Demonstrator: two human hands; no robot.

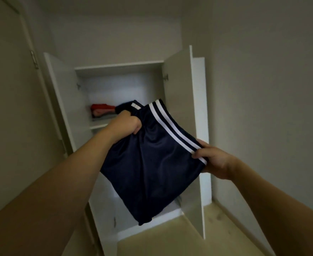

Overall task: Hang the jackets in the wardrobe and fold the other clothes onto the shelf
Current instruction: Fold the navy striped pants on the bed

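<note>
Gripped by left hand [128, 122] and right hand [213, 161]: navy striped shorts [148, 163], before the open wardrobe [179, 74].

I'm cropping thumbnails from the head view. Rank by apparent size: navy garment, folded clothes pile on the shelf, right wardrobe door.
1. right wardrobe door
2. navy garment, though it's nearer the camera
3. folded clothes pile

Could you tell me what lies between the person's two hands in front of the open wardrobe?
In the head view, the navy striped shorts span the stretch from the left hand to the right hand; both grip them.
</note>
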